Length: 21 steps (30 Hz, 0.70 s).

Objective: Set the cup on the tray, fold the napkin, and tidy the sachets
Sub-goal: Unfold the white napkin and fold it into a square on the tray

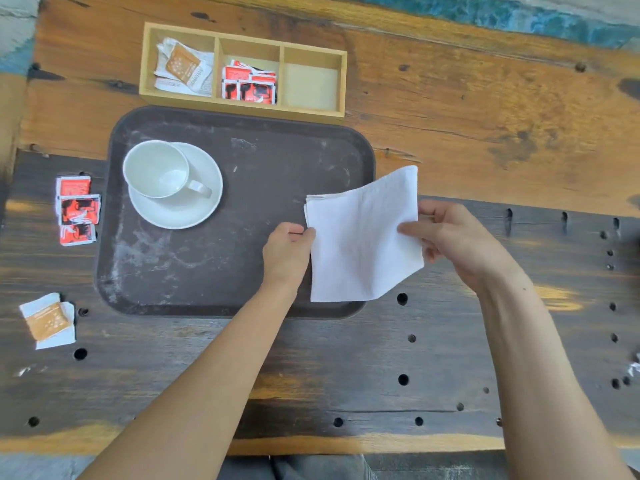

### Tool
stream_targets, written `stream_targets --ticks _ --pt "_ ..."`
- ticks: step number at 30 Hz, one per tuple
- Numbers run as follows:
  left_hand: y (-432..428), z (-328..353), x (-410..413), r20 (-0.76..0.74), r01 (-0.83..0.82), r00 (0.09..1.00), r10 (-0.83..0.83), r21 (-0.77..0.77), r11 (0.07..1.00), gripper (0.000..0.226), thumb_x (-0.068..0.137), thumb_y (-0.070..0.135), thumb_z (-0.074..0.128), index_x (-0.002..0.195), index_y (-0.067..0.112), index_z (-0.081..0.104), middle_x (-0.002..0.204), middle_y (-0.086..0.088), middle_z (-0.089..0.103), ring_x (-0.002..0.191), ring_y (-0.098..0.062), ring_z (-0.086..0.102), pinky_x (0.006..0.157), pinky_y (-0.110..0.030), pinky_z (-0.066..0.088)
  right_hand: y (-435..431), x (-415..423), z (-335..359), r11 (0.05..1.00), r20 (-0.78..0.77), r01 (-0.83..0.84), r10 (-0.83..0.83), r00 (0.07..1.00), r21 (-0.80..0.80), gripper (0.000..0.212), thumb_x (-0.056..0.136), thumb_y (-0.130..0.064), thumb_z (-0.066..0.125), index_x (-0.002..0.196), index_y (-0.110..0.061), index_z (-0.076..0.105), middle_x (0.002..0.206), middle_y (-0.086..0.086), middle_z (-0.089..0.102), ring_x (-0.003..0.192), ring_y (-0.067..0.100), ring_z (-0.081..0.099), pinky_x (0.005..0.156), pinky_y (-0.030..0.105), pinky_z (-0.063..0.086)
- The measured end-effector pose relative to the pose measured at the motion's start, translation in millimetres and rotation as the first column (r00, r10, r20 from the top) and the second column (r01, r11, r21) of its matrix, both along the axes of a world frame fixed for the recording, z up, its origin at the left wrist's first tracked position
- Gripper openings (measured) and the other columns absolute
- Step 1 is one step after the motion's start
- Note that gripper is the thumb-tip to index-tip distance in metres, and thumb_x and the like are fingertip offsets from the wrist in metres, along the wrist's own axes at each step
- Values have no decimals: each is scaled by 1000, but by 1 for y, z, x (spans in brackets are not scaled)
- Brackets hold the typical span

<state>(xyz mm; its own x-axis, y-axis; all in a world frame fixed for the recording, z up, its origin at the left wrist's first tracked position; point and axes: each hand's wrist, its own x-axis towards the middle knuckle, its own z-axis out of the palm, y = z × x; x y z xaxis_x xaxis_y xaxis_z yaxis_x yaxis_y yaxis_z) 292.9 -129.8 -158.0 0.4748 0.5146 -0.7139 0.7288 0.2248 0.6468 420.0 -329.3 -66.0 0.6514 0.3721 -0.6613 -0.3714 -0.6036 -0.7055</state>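
Two hands, left hand (289, 252) and right hand (450, 237), pinch the napkin (363, 237) aloft over the tray (242, 140)'s near right corner; we judge loose layers could slip askew, spoiling the fold, if either pinch relaxes.

The white square paper napkin (363, 237) covers the near right corner of the dark brown plastic tray (207, 271) and most fingers of the right hand (453, 240). Print on the red and orange sachets in the light wooden three-compartment box (242, 109) is too small to read. A crumpled silver scrap (635, 368) is cut off at the right edge. Both forearms run out at the near edge.
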Motion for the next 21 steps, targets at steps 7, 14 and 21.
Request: stream_targets --ticks 7,14,21 --pt "-13 6 -5 21 -30 999 43 -424 905 41 99 35 61 125 4 65 120 -17 72 108 -29 70 98 -41 57 12 -11 49 991 130 -126 120 984 38 16 90 -18 68 97 -3 69 102 11 76 94 22 70 89 42 44" --pt "-14 15 -4 139 37 980 142 -829 557 50 95 33 62 139 10 60 133 -7 70 130 -23 60 115 -46 39 -12 -12 66 948 -16 46 -43 999 315 27 93 -10 65 118 -9 74 117 15 77 102 23 74 80 31 60" --pt "-5 21 -14 282 155 942 185 -849 505 46 93 13 66 138 11 61 135 -13 68 124 -32 66 98 -45 56 -33 -8 54 920 -111 169 -138 984 354 28 100 -8 55 121 -10 74 123 12 75 100 21 75 75 35 62"
